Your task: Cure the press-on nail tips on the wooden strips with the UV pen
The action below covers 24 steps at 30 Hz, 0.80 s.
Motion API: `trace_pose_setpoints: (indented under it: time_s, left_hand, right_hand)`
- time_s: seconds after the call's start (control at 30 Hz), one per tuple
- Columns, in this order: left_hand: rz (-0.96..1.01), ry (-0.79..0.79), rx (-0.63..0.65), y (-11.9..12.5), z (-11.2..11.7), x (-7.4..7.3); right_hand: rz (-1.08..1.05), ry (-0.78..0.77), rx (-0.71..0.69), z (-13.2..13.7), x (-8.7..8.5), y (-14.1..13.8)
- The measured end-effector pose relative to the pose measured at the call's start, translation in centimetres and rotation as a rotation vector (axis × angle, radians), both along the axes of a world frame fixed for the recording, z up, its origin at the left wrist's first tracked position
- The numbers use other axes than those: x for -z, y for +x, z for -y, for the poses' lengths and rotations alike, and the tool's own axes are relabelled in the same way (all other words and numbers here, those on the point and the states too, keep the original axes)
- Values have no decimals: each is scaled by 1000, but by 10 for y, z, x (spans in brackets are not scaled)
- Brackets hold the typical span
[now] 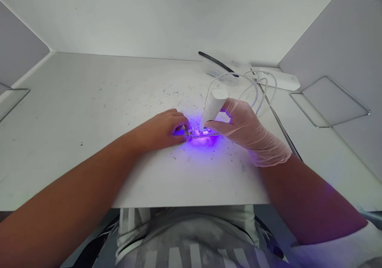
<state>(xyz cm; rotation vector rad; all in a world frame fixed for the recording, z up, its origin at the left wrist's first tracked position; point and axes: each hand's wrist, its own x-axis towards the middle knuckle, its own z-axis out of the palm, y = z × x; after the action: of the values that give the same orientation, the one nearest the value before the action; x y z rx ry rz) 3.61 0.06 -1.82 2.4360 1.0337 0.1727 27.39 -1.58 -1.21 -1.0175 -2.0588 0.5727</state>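
Note:
My bare left hand (171, 129) pinches the left end of a small flat strip (203, 133) between thumb and fingers, low over the table. Violet light floods the strip, so its details are hard to make out. My right hand (238, 120), in a thin translucent glove, is closed around a white handheld UV lamp (212, 108). The lamp stands nearly upright, its narrow end just above the strip. Whether the lamp touches the strip I cannot tell. The right thumb reaches across near the strip's right part.
A white cable (235, 74) loops from the lamp toward a white power strip (279, 79) at the back right. A black nail file-like stick (217, 63) leans on a clear container (219, 75). Dark specks dot the white table (74, 100). Wire frames (328, 100) flank both sides.

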Motion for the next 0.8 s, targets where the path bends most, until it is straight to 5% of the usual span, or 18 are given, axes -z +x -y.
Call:
trace_pose_setpoints:
  time_s: [0.8]
  left_hand:
    - [-9, 8, 1, 0, 0, 0]
  right_hand:
    - [6, 13, 6, 0, 1, 0]
